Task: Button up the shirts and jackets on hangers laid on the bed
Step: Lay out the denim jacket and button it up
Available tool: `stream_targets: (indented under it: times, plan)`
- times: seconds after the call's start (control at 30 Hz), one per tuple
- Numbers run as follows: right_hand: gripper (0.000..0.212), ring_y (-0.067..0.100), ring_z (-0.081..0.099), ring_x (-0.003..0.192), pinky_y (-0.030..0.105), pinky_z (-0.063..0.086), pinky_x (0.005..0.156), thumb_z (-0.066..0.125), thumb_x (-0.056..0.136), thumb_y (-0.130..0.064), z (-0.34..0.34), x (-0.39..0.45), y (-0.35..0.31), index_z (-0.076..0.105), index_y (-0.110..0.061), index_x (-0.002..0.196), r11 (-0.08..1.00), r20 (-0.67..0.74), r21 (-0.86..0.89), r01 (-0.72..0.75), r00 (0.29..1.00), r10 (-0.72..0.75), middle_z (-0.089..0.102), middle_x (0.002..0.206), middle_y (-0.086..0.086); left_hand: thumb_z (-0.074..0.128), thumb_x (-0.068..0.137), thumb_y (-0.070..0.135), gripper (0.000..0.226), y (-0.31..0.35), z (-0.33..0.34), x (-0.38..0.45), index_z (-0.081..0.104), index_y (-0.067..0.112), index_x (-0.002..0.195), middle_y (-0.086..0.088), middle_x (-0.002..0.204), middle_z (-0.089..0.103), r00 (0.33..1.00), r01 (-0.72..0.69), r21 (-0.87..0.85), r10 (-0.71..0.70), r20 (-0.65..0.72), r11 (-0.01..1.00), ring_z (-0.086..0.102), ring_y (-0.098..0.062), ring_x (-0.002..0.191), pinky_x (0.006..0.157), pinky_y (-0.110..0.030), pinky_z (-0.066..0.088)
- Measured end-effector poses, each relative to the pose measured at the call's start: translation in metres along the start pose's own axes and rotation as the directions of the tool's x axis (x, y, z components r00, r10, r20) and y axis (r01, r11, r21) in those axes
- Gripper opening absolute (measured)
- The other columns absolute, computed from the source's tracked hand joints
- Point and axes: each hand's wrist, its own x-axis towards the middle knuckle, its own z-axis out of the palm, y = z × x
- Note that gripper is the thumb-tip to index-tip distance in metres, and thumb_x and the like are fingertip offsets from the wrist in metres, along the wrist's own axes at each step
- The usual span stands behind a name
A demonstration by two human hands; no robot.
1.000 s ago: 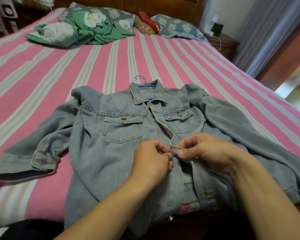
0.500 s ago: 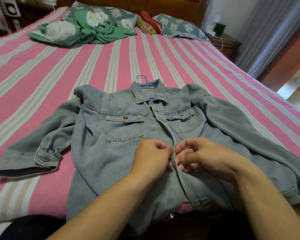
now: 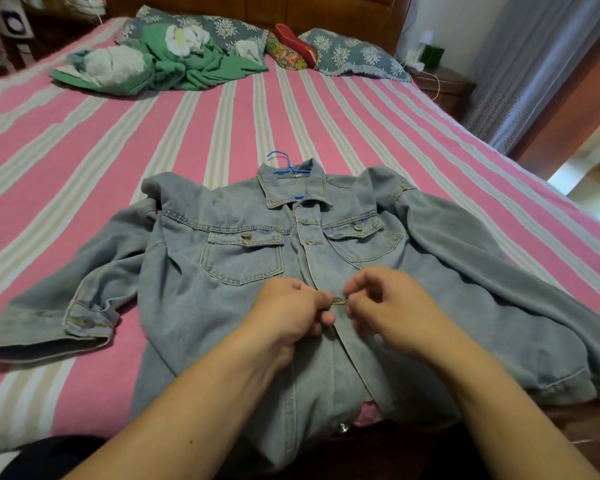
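A light blue denim jacket (image 3: 222, 306) lies face up on the bed, on a blue hanger (image 3: 280, 160) whose hook sticks out above the collar. The front is closed from the collar down to mid-chest, with one metal button (image 3: 313, 242) showing on the placket. A second metal button (image 3: 339, 300) sits between my two hands. My left hand (image 3: 291, 313) pinches the placket edge just left of that button. My right hand (image 3: 388, 306) pinches the fabric just right of it. Below my hands the front hangs open, and another button (image 3: 342, 427) shows near the hem.
The bed (image 3: 84, 161) has a pink and grey striped cover. A green and white heap of clothes (image 3: 160, 60) and several pillows (image 3: 354, 53) lie at the headboard. A nightstand (image 3: 444, 88) and a curtain (image 3: 534, 64) stand at the right.
The gap in the jacket front at my hands has closed. The button now shows through the placket between my fingers, and my hands have drawn slightly apart.
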Motion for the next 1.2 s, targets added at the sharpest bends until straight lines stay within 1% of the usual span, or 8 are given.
stream_targets:
  times: [0.07,0.17,0.33,0.7,0.83,0.97,1.1,1.2]
  plan:
    - [0.023,0.006,0.066,0.071,0.021,0.048,0.066,0.067,0.090,-0.010,-0.009,0.008,0.003,0.065,-0.031,0.082,0.974,-0.161,-0.178,0.139,0.973,-0.168,0.071,0.077,-0.007,0.069,0.091,0.002,0.028,0.002,-0.002,0.001,0.054,0.012,0.070,-0.003,0.047,0.057,1.000,0.016,-0.016,-0.016,0.024,1.000,0.050,-0.010,0.041,0.039,-0.016,0.038]
    - [0.020,0.002,0.069,0.080,0.014,0.049,0.073,0.070,0.090,-0.011,-0.020,0.011,0.007,0.072,-0.031,0.087,0.954,-0.152,-0.122,0.272,0.945,-0.289,0.074,0.083,-0.012,0.070,0.090,0.000,0.028,0.004,-0.004,0.002,0.056,0.011,0.068,-0.004,0.048,0.055,0.996,0.045,-0.040,-0.042,0.074,0.998,0.048,-0.008,0.039,0.037,-0.015,0.037]
    - [0.020,0.001,0.067,0.085,0.016,0.050,0.077,0.077,0.085,-0.008,-0.012,0.013,0.012,0.076,-0.027,0.088,0.924,0.017,-0.151,0.350,0.936,-0.352,0.072,0.086,-0.014,0.067,0.085,-0.008,0.030,0.006,-0.005,0.003,0.058,0.010,0.062,-0.006,0.050,0.055,0.992,0.083,-0.043,-0.079,0.095,0.996,0.045,-0.011,0.043,0.037,-0.015,0.036]
    - [0.030,-0.001,0.061,0.074,0.011,0.044,0.068,0.076,0.082,-0.005,0.004,0.012,0.018,0.064,-0.032,0.083,0.924,-0.036,-0.170,0.342,0.935,-0.352,0.067,0.076,-0.014,0.053,0.088,-0.019,0.027,0.010,-0.004,0.009,0.056,-0.001,0.069,-0.005,0.048,0.050,0.969,0.225,-0.265,-0.187,0.160,0.938,0.043,-0.004,0.033,0.031,-0.010,0.030]
    - [0.027,0.004,0.060,0.078,0.021,0.047,0.071,0.074,0.082,-0.007,0.007,0.012,0.025,0.061,-0.030,0.085,0.893,-0.051,-0.226,0.389,0.911,-0.410,0.064,0.078,-0.013,0.055,0.083,-0.020,0.027,0.006,-0.003,0.008,0.057,0.003,0.068,-0.009,0.059,0.051,0.980,0.175,-0.206,-0.150,0.131,0.963,0.042,-0.005,0.034,0.031,-0.013,0.029]
    - [0.036,0.002,0.058,0.083,0.024,0.050,0.075,0.065,0.082,-0.004,0.010,0.010,0.030,0.066,-0.030,0.106,0.783,-0.063,-0.307,0.542,0.809,-0.585,0.057,0.090,-0.018,0.058,0.079,-0.021,0.032,0.002,-0.002,0.007,0.056,0.008,0.065,-0.008,0.054,0.048,0.991,0.101,-0.141,-0.086,0.107,0.985,0.042,-0.007,0.034,0.032,-0.014,0.028]
    - [0.034,0.010,0.063,0.079,0.029,0.054,0.069,0.057,0.090,-0.011,0.008,0.010,0.037,0.074,-0.026,0.115,0.660,-0.050,-0.387,0.644,0.699,-0.713,0.062,0.099,-0.007,0.056,0.079,-0.021,0.034,0.005,-0.004,0.009,0.053,0.008,0.063,-0.006,0.051,0.044,0.989,0.093,-0.132,-0.076,0.130,0.987,0.041,-0.008,0.036,0.033,-0.014,0.027]
    - [0.030,0.021,0.064,0.073,0.034,0.054,0.057,0.059,0.096,-0.013,0.000,0.010,0.038,0.066,-0.018,0.125,0.430,0.114,-0.553,0.714,0.576,-0.809,0.065,0.099,0.002,0.055,0.082,-0.021,0.036,0.008,-0.007,0.008,0.053,0.009,0.061,-0.005,0.052,0.044,0.975,0.120,-0.105,-0.098,0.198,0.987,0.040,-0.007,0.037,0.034,-0.014,0.026]
